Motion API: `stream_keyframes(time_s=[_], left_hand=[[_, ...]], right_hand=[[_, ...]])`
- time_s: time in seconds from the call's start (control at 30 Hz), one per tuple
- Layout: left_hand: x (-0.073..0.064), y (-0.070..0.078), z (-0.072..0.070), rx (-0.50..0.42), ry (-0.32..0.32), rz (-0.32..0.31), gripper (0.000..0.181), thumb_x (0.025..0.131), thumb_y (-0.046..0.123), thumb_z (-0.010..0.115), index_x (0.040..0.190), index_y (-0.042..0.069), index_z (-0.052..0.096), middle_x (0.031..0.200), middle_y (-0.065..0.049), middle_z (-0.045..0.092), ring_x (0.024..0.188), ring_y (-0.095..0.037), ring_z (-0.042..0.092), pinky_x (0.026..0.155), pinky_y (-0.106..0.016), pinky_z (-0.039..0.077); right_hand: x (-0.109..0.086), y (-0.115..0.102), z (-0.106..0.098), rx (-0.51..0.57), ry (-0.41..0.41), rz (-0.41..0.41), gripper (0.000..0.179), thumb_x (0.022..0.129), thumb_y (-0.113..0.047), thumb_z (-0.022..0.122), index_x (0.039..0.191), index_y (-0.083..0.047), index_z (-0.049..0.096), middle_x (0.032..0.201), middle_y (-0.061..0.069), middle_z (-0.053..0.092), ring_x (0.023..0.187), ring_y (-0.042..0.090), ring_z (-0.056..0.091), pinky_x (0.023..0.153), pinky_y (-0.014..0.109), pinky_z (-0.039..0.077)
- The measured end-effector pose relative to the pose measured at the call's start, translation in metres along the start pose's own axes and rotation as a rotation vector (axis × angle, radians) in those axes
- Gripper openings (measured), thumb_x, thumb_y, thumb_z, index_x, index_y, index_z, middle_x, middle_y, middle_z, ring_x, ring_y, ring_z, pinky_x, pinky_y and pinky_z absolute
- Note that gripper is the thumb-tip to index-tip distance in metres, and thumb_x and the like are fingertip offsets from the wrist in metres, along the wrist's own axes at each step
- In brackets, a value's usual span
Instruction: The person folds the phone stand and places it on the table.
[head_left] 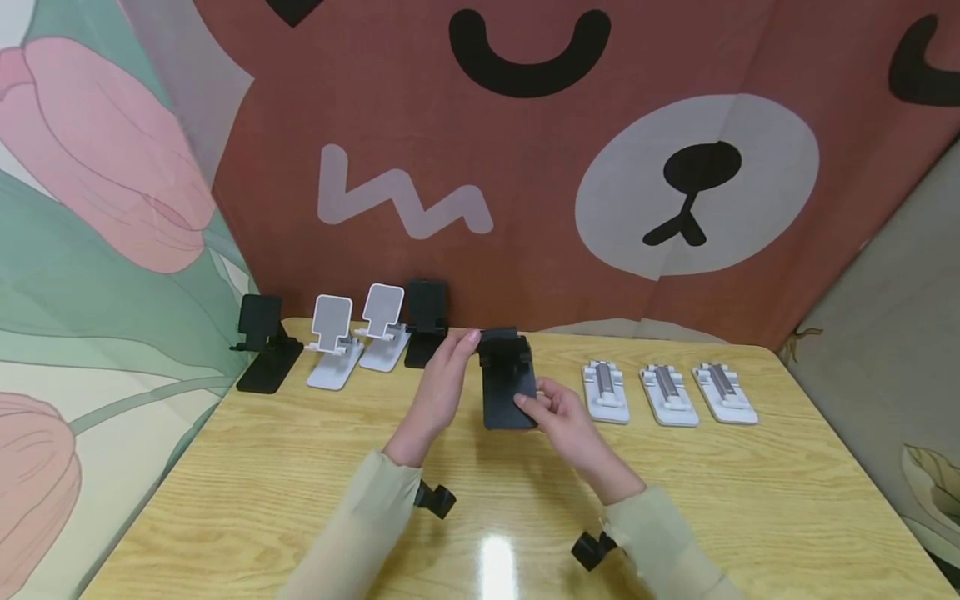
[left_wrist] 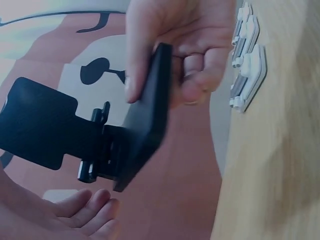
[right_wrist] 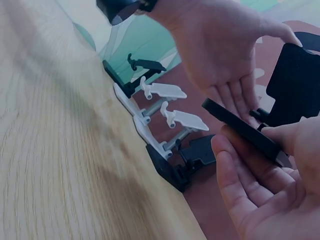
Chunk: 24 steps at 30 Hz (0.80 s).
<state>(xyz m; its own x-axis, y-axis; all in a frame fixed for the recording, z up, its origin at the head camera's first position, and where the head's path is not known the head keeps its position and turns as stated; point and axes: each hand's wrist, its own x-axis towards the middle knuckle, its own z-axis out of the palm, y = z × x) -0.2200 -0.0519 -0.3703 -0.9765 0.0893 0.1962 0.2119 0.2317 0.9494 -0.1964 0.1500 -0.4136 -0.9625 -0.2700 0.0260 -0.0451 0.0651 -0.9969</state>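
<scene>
A black folding phone stand (head_left: 504,396) is held up over the table, its top plate (left_wrist: 37,122) swung out from the base. My right hand (head_left: 566,417) grips the base, thumb on one face and fingers behind it. On the other side, my left hand (head_left: 441,387) is beside the hinge end, palm toward the stand. Its fingers (right_wrist: 235,97) are nearly straight, and the thumb tip meets the plate's edge in the right wrist view. A short hinge bar (left_wrist: 89,167) sticks out between plate and base.
Unfolded stands line the back left: a black one (head_left: 270,362), two white ones (head_left: 333,367) (head_left: 384,354) and another black one (head_left: 426,312). Several folded white stands (head_left: 606,392) lie at the right on the wooden table (head_left: 300,500). A patterned cloth (head_left: 525,208) hangs behind.
</scene>
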Motion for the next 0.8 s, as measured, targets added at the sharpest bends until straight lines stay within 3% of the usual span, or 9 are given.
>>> stream_keyframes(time_s=[0.2, 0.37, 0.5, 0.63, 0.8], left_hand=[[-0.006, -0.009, 0.011, -0.021, -0.062, 0.000, 0.068, 0.102, 0.053, 0.049, 0.145, 0.001, 0.051, 0.142, -0.015, 0.055, 0.129, -0.029, 0.052, 0.109, -0.049, 0.038], [-0.017, -0.017, 0.021, -0.056, -0.145, -0.014, 0.063, 0.103, 0.050, 0.050, 0.141, 0.000, 0.054, 0.136, -0.014, 0.059, 0.124, -0.027, 0.055, 0.107, -0.050, 0.040], [-0.019, -0.019, 0.025, -0.111, -0.136, 0.005, 0.059, 0.103, 0.048, 0.051, 0.136, -0.001, 0.059, 0.129, -0.013, 0.063, 0.119, -0.026, 0.057, 0.106, -0.048, 0.040], [-0.016, -0.020, 0.026, -0.129, -0.129, 0.010, 0.055, 0.103, 0.046, 0.054, 0.131, -0.001, 0.061, 0.122, -0.012, 0.066, 0.111, -0.024, 0.059, 0.103, -0.046, 0.043], [-0.016, -0.021, 0.025, -0.151, -0.136, -0.003, 0.054, 0.102, 0.045, 0.057, 0.131, -0.001, 0.061, 0.122, -0.012, 0.066, 0.111, -0.024, 0.060, 0.102, -0.046, 0.044]], right_hand=[[0.005, -0.008, -0.002, 0.075, 0.023, -0.002, 0.035, 0.108, -0.015, 0.052, 0.136, 0.007, 0.052, 0.122, 0.023, 0.067, 0.104, 0.029, 0.070, 0.091, 0.044, 0.055], [0.008, -0.016, -0.006, 0.081, 0.038, -0.022, 0.039, 0.110, -0.019, 0.050, 0.142, 0.003, 0.049, 0.128, 0.023, 0.064, 0.110, 0.030, 0.067, 0.088, 0.040, 0.056], [0.008, -0.018, -0.008, 0.081, 0.037, -0.006, 0.041, 0.111, -0.022, 0.045, 0.143, 0.004, 0.048, 0.127, 0.023, 0.065, 0.106, 0.028, 0.069, 0.087, 0.039, 0.056], [0.008, -0.019, -0.008, 0.137, 0.051, 0.007, 0.046, 0.114, -0.027, 0.031, 0.142, 0.005, 0.047, 0.124, 0.026, 0.065, 0.098, 0.028, 0.071, 0.086, 0.039, 0.057], [0.008, -0.021, -0.007, 0.181, 0.105, 0.055, 0.061, 0.112, -0.048, 0.024, 0.135, 0.004, 0.046, 0.117, 0.029, 0.067, 0.092, 0.029, 0.073, 0.085, 0.040, 0.057]])
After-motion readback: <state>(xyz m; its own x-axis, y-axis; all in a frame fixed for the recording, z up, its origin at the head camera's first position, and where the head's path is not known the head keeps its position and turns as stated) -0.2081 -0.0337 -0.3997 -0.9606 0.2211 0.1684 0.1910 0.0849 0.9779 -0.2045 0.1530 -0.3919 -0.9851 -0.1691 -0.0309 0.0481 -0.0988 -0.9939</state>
